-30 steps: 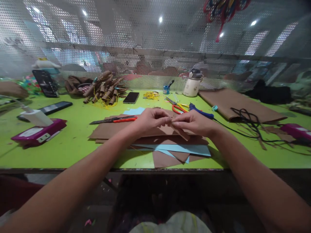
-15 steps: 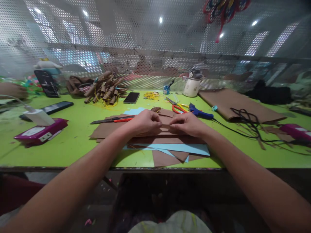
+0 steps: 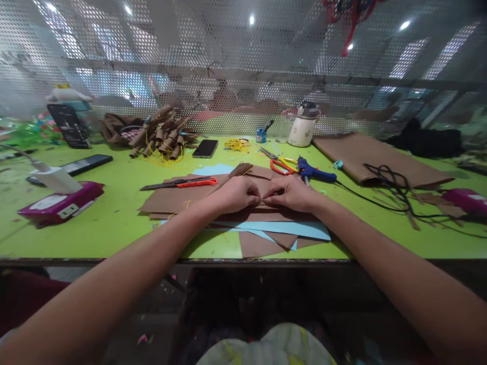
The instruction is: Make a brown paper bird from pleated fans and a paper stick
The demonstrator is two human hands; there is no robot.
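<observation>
My left hand [image 3: 236, 194] and my right hand [image 3: 289, 193] meet fingertip to fingertip over a pile of brown paper sheets [image 3: 171, 198] on the green table [image 3: 114, 223]. Both hands have their fingers curled and pinch a small piece of brown paper [image 3: 263, 204], pressing it down on the pile. Light blue paper sheets [image 3: 300, 229] lie under the brown ones. A fringed brown paper stick [image 3: 238, 171] lies just beyond my left hand.
A red-handled utility knife [image 3: 182, 183] lies left of the hands. Red scissors [image 3: 277, 162] and a blue glue gun [image 3: 314, 172] with black cord lie behind. Rolled brown paper tubes [image 3: 163, 136], a phone [image 3: 205, 148], a white jug [image 3: 302, 131], pink box [image 3: 57, 203].
Both hands have dropped from a little above the pile down onto it, still pinching the small brown paper piece. The view has shifted slightly downward.
</observation>
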